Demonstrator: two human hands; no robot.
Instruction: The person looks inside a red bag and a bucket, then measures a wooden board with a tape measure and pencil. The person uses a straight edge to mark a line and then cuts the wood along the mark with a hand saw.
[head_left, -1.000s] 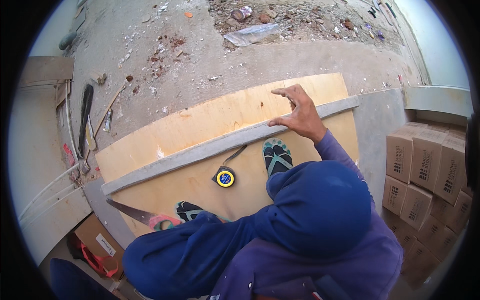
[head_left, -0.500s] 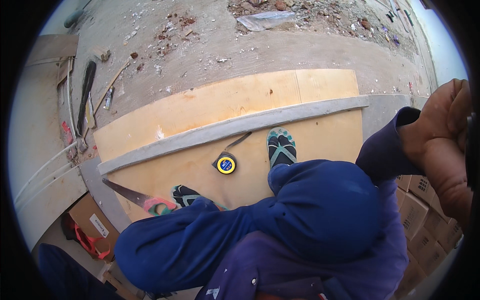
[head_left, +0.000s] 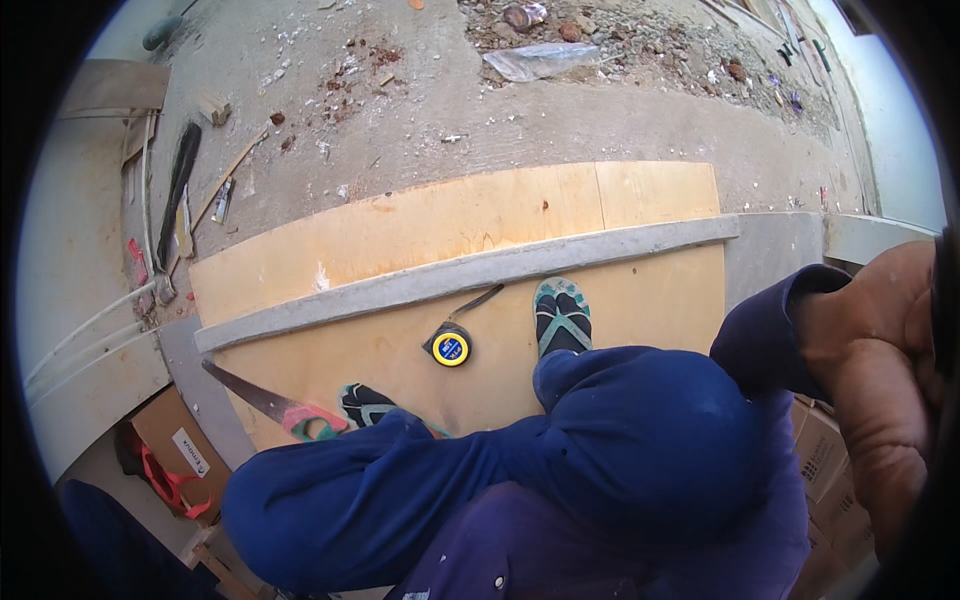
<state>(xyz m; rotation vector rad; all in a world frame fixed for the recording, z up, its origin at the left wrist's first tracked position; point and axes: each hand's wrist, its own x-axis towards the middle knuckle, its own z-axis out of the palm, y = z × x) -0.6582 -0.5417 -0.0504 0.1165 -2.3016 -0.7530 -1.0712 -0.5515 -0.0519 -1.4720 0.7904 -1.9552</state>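
Note:
My right hand is raised close to the camera at the right edge, fingers curled and partly cut off; what it holds, if anything, is hidden. My left hand is not in view. Below, a long grey batten lies across a plywood board. A black and yellow tape measure lies beside the batten with its strap toward it. A handsaw with a pink and green handle lies at the board's left, beside my sandalled left foot. My right foot is on the board, my knees bent above it.
Stacked brown cartons stand at the right. An open cardboard box with red straps is at lower left. Wood scraps and a black strip lie along the left side. Rubble and a plastic sheet are on the ground beyond.
My right hand has moved from above the batten up to the camera's right edge, its fingers now curled. Since half a second ago it has shifted down slightly in the picture.

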